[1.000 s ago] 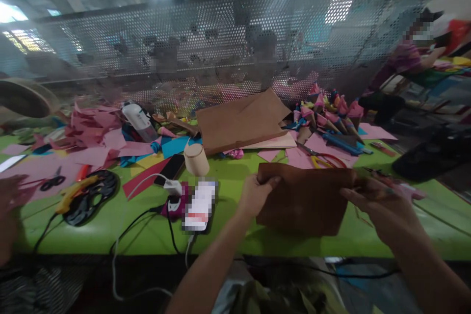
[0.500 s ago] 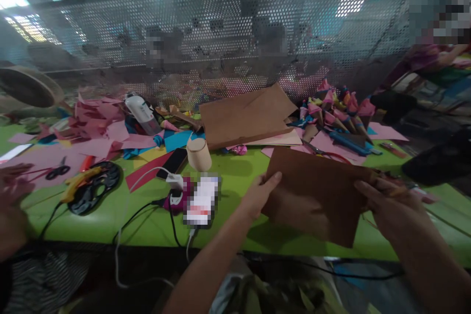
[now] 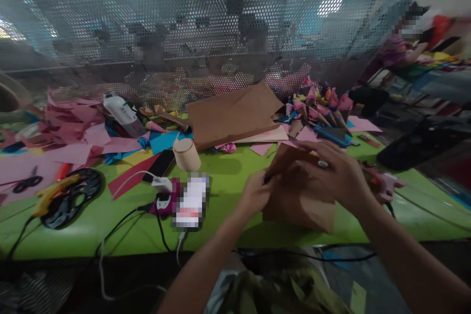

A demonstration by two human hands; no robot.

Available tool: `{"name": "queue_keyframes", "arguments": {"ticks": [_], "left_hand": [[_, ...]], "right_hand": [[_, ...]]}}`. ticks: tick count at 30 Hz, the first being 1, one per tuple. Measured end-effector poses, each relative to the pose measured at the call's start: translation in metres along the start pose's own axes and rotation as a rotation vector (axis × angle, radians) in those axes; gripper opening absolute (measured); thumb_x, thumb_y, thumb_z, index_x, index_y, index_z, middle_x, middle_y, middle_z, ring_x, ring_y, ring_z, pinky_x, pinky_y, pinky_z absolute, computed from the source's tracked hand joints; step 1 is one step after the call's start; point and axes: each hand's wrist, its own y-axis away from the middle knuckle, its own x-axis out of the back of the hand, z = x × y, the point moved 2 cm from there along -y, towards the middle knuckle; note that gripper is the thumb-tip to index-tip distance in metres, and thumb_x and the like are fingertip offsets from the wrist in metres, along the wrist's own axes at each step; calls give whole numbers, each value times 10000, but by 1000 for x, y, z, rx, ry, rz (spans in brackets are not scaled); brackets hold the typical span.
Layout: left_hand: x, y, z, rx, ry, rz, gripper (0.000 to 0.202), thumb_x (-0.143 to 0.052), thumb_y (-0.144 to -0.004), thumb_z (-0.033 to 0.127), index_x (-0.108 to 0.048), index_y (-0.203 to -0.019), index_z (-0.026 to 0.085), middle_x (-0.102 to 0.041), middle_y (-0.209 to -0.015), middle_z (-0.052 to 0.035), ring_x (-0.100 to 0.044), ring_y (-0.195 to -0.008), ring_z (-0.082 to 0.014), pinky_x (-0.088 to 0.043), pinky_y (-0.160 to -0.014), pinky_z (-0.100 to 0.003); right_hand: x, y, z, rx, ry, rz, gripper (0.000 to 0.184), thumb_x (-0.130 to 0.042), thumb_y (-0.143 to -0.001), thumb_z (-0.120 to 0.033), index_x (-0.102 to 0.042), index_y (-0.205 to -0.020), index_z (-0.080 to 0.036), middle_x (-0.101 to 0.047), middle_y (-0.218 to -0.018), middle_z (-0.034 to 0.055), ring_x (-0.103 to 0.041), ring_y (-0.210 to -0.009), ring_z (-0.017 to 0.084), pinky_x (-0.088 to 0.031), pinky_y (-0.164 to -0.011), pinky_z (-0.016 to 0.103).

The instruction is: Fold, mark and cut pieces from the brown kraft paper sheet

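Observation:
A sheet of brown paper is curled over the green table in front of me. My left hand pinches its left edge, fingers closed on the paper. Lying over the top of the sheet, my right hand bends the paper toward the left hand with curved fingers pressed on it. Just right of that hand a pink glue gun rests on the table.
A larger brown sheet lies further back, with paper cones to its right. A phone on a charger, a small tan roll, a yellow glue gun, scissors and pink scraps lie left. A perforated screen stands behind.
My right hand moved from the sheet's right edge over its top toward the left hand, curling the flat brown paper. The other person's hand at the far left is gone from view.

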Motion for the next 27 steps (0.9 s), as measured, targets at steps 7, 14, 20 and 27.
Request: {"name": "queue_keyframes", "arguments": {"ticks": [7, 14, 20, 27], "left_hand": [[-3, 5, -7, 163, 490, 25, 508, -634, -889, 610, -755, -1184, 215, -761, -1246, -64, -661, -1236, -281, -456, -1134, -414], [2, 0, -21, 173, 498, 48, 418, -830, -753, 433, -787, -1078, 175, -781, -1180, -98, -636, -1249, -325, -394, -1168, -474], [6, -4, -21, 83, 326, 115, 265, -750, -817, 396, -782, -939, 163, -792, -1009, -53, -674, -1067, -265, -466, -1047, -403], [36, -13, 10, -98, 61, 50, 346, -585, -922, 320, -702, -1205, 161, -749, -1180, -119, -675, -1115, -285, -519, -986, -409]], "right_hand": [[-18, -7, 18, -136, -142, -19, 193, -652, -833, -421, -687, -837, -232, -703, -770, 12, -633, -702, 194, -484, -645, 318], [-16, -8, 22, -186, -164, -45, 182, -661, -832, -406, -690, -901, -240, -721, -863, 20, -646, -794, 210, -478, -732, 329], [-13, -12, 10, -116, -158, -283, 277, -672, -860, -513, -731, -860, -242, -733, -837, 19, -654, -787, 210, -470, -715, 311], [7, -18, 19, -190, -168, -365, 501, -763, -684, -692, -735, -749, -196, -685, -669, 26, -577, -622, 178, -458, -583, 299]]}}
